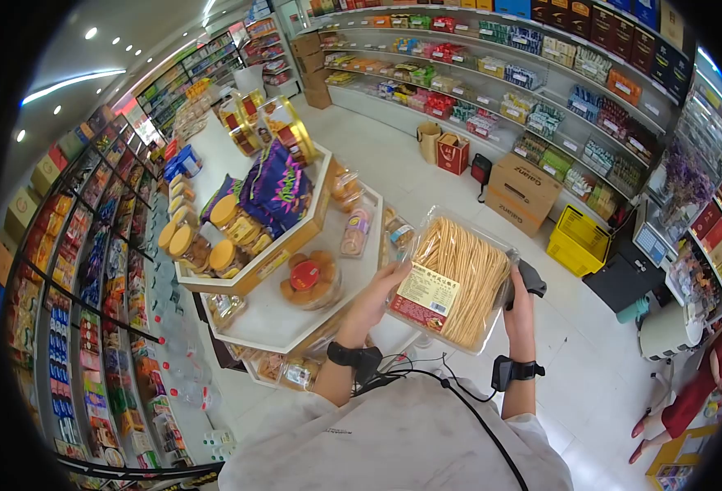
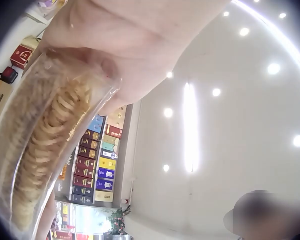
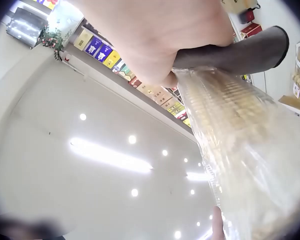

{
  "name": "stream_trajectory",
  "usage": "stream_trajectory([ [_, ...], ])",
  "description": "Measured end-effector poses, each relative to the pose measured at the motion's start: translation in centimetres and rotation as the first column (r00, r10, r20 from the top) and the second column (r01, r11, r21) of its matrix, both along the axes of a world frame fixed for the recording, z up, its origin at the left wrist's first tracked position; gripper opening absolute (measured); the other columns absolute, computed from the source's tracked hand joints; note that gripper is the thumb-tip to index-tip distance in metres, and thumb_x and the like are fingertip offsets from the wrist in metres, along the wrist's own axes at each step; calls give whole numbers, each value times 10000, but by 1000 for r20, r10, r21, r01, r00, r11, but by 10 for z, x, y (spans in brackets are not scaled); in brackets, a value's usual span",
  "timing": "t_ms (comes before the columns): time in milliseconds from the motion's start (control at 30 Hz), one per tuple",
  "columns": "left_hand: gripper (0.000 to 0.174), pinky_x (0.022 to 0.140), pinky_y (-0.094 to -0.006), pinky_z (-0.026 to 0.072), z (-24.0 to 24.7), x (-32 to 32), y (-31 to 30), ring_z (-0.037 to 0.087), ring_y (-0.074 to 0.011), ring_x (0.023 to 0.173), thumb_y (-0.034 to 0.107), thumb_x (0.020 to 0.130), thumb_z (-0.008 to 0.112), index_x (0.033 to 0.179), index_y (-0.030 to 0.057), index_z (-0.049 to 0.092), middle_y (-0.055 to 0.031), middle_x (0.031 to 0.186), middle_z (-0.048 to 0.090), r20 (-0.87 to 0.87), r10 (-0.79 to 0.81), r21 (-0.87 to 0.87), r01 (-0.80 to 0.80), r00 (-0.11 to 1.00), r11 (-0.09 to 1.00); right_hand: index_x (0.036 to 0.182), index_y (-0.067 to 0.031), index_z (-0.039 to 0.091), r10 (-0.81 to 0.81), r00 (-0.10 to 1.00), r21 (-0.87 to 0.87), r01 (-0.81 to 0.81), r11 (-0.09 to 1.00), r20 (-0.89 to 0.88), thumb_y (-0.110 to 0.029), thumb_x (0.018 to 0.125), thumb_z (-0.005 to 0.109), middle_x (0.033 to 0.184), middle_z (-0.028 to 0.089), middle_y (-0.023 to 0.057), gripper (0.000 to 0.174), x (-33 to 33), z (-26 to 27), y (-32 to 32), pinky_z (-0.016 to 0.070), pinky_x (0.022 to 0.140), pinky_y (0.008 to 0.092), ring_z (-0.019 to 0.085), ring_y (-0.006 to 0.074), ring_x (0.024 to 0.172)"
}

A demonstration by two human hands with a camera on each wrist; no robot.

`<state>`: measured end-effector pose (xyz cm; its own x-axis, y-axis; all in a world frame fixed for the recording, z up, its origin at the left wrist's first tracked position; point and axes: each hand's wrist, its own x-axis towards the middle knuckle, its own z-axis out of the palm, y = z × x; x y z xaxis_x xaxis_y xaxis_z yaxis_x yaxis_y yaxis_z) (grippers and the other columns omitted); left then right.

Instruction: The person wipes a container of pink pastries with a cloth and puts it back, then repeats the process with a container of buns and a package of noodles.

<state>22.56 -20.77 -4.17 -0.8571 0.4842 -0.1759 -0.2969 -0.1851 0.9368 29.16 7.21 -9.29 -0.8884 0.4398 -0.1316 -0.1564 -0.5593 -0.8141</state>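
Observation:
A clear plastic-wrapped tray of thin golden stick snacks (image 1: 463, 278), with a cream and red label on its lower left, is held up before the chest, tilted. My left hand (image 1: 375, 296) grips its left edge; the left wrist view has the tray (image 2: 47, 145) from the side, below the hand (image 2: 125, 40). On the opposite edge, my right hand (image 1: 521, 315) holds the tray between thumb and fingers. A dark grey, rounded object (image 3: 240, 52) lies between this hand (image 3: 160, 30) and the wrapped tray (image 3: 230, 130); I cannot tell what it is.
To the left stands a tiered white display table (image 1: 250, 327) with jars, purple bags and a round tub of pastries (image 1: 310, 282). Ahead are stocked wall shelves (image 1: 492, 74), cardboard boxes (image 1: 521, 192) and a yellow basket (image 1: 578, 241). A person in red (image 1: 701, 380) is at far right.

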Motion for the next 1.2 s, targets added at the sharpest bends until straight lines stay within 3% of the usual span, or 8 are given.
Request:
stream_trajectory([
  [267,417,889,-261,463,-25,-23,45,581,-100,1085,341,982,561,1260,29,558,-42,1148,642,59,245,115,-251,968,961,1338,-14,494,257,966,-43,-255,966,24,-246,974,593,1307,562,57,443,4,-11,13,430,995,318,535,169,1190],
  [433,572,931,-281,444,-13,-2,28,571,-153,1121,354,953,599,1358,-20,446,-103,1194,611,-92,336,56,-332,937,942,1340,45,475,293,947,37,-300,953,130,-271,932,665,1306,558,94,550,1,-22,-20,424,987,298,533,162,1179],
  [600,716,994,-298,386,10,34,-27,533,-185,1177,382,924,618,1439,-26,335,-145,1248,577,-105,322,1,-323,941,946,1314,68,496,389,901,179,-422,889,192,-279,904,702,1265,584,106,575,-9,-13,-51,431,992,307,562,171,1133],
  [767,739,866,-296,486,15,58,-98,592,-186,1078,420,866,669,1361,-59,402,-160,1183,593,-1,321,-108,-320,947,941,1332,40,494,419,879,279,-471,837,229,-303,919,679,1302,567,88,567,-12,4,-79,415,1022,316,540,168,1177],
  [867,695,815,-308,507,-13,67,-119,607,-186,1024,392,854,670,1326,-57,429,-142,1158,602,84,254,-41,-252,963,967,1343,5,500,414,877,68,-441,895,246,-415,996,521,1305,578,60,545,3,12,-100,389,1051,311,545,157,1193],
  [1000,694,769,-311,513,-37,67,-122,613,-177,980,365,826,687,1306,-62,422,-120,1122,606,198,221,-37,-218,955,975,1326,1,508,240,931,-2,-249,969,274,-436,995,510,1319,573,99,548,40,-23,-103,398,1058,331,545,195,1208],
  [1100,714,751,-322,528,-72,70,-107,626,-200,963,331,801,703,1283,-99,397,-158,1094,613,282,207,-30,-207,937,978,1338,-10,496,94,888,-21,-94,995,450,-401,1001,507,1330,566,93,516,83,-62,-94,418,1055,353,534,204,1228],
  [1200,660,746,-353,546,-100,68,-89,638,-222,943,306,813,688,1250,-109,417,-175,1094,617,360,214,-79,-199,908,977,1255,-2,556,284,839,-196,-215,957,465,-420,990,524,1245,620,111,496,108,-85,-96,457,1016,370,587,224,1153],
])
